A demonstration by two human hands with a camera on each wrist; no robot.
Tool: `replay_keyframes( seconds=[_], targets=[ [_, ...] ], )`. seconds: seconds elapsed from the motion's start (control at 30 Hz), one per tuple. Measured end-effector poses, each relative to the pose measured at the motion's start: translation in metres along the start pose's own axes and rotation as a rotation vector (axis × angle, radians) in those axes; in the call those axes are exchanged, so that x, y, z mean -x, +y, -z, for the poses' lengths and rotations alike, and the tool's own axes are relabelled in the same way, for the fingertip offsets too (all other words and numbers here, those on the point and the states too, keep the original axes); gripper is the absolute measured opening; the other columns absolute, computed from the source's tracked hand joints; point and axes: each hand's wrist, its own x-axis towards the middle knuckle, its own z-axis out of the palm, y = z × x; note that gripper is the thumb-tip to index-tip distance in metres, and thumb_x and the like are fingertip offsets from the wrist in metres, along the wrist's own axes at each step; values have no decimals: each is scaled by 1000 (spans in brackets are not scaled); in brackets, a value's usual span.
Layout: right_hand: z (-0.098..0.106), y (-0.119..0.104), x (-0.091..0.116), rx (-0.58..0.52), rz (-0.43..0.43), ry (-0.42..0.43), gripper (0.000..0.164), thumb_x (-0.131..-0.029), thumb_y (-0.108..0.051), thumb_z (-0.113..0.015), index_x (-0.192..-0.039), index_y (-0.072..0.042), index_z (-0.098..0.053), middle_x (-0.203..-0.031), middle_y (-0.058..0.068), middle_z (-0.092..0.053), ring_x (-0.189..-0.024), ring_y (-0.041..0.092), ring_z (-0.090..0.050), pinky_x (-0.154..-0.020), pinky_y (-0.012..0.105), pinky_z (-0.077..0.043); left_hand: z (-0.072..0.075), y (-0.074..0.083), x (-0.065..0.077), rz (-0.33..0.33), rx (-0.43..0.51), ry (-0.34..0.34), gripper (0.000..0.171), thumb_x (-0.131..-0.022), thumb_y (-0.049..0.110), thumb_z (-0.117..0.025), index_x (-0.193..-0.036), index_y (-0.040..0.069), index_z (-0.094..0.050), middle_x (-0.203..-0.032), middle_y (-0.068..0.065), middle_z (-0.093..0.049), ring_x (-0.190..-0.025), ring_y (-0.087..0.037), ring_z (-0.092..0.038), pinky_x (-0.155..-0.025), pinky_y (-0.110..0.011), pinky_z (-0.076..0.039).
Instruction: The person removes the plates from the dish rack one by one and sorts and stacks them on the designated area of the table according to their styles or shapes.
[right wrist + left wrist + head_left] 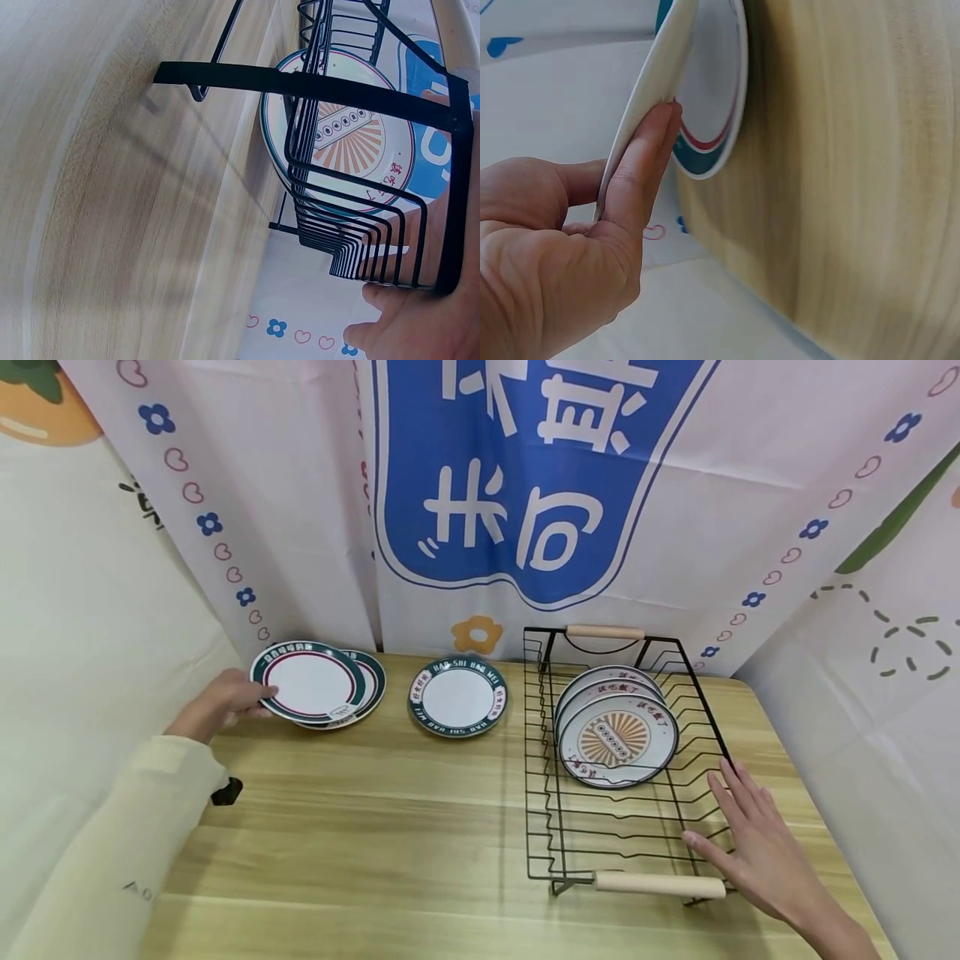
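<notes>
My left hand [234, 695] pinches the left edge of a white plate [313, 685] with a dark green rim, thumb on top and fingers beneath. In the left wrist view this plate is tilted, and a second green-rimmed plate [709, 82] lies just beyond it, partly covered. Over the right side of a black wire dish rack [337, 88], my right hand [761, 852] rests with fingers spread, touching its rail. Three white plates [615, 739] with dark edges lean one behind another in the rack; the front one bears an orange sunburst.
Another green-rimmed plate [459, 697] lies on the wooden table [360, 827] between the stack and the rack. Wooden handles [660, 884] sit at the rack's near and far ends. A printed cloth [300, 510] hangs behind the table.
</notes>
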Motion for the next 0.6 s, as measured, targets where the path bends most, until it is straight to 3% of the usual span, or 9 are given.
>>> replay_keyframes(
  seconds=[0.23,0.6],
  targets=[
    [1,-1,0,-3,-8,-7,88,-89,-44,-66,-152,2,-26,-164,9,-2,-151,22,6,-119,36,12,-4,-7,-8,39,75,-22,62,-101,9,-50,-139,-23,-15,-71,-6,-63,-60,-12,-68,-71,-28,-58],
    [1,-1,1,-11,-9,-2,87,-88,-44,-67,-151,2,-28,-164,9,-4,-151,22,5,-119,36,12,-12,-15,-24,77,60,-23,57,-98,8,-54,-135,-21,-23,-69,-7,-65,-61,-17,-70,-74,-31,-58]
  ],
)
